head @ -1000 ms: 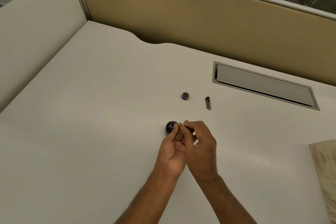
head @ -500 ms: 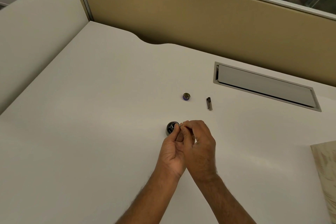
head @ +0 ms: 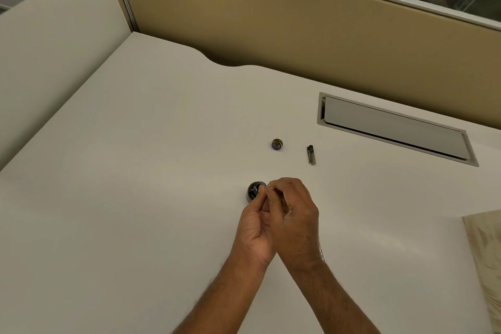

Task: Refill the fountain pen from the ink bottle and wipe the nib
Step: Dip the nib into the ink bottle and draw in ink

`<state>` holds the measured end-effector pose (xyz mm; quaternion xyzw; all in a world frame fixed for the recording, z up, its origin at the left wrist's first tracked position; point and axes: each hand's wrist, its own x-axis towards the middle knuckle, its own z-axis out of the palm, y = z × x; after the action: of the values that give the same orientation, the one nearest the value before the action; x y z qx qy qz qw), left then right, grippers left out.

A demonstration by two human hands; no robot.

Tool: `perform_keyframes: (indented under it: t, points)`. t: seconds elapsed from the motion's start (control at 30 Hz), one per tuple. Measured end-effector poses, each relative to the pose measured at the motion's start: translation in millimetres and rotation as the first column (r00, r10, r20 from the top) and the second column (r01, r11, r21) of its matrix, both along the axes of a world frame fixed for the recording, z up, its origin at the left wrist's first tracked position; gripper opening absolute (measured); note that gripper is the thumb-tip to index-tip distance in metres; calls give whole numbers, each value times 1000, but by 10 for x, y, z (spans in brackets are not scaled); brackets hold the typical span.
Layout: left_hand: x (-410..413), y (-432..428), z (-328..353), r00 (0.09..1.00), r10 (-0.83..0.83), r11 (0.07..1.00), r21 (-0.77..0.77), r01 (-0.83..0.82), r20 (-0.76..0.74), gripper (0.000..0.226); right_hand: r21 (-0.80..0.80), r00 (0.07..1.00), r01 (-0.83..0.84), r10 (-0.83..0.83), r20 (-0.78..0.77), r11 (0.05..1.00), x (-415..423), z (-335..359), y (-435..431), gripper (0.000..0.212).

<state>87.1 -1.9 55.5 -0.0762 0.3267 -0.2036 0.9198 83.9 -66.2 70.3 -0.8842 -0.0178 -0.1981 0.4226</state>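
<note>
A small dark ink bottle (head: 253, 190) stands open on the white desk, just beyond my fingertips. Its round lid (head: 277, 144), purple inside, lies farther back. To the lid's right lies the dark pen cap (head: 311, 155) with its clip. My left hand (head: 256, 228) and my right hand (head: 294, 218) are pressed together right of the bottle's mouth. Their fingertips pinch a thin part of the fountain pen (head: 270, 188). Most of the pen is hidden inside my hands, so I cannot tell which part each hand holds.
A metal cable flap (head: 393, 127) is set into the desk at the back right. A tan partition (head: 298, 30) runs along the rear edge. A pale patterned cloth (head: 485, 255) lies at the right edge. A curved white panel (head: 54, 35) rises on the left.
My hands have stayed by the bottle, with only small finger movement around the pen. The lid and the cap have not moved.
</note>
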Motion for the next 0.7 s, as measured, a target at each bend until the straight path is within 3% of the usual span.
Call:
perform_keyframes:
  t: [0.27, 0.37, 0.5, 0.7]
  points:
    - [-24, 5, 64, 997, 35, 996, -88, -28, 74, 48, -14, 1000, 8, -7, 26, 1000, 16, 10, -4, 18]
    - [-14, -5, 48, 997, 38, 997, -75, -34, 63, 29, -28, 999, 17, -16, 36, 999, 3, 13, 10, 20]
    - [-15, 5, 4, 996, 44, 997, -68, -39, 74, 59, -21, 999, 15, -14, 45, 1000, -12, 9, 37, 21]
    - [-23, 7, 21, 994, 50, 996, -83, -42, 98, 67, -10, 999, 26, -25, 43, 1000, -11, 25, 48, 14]
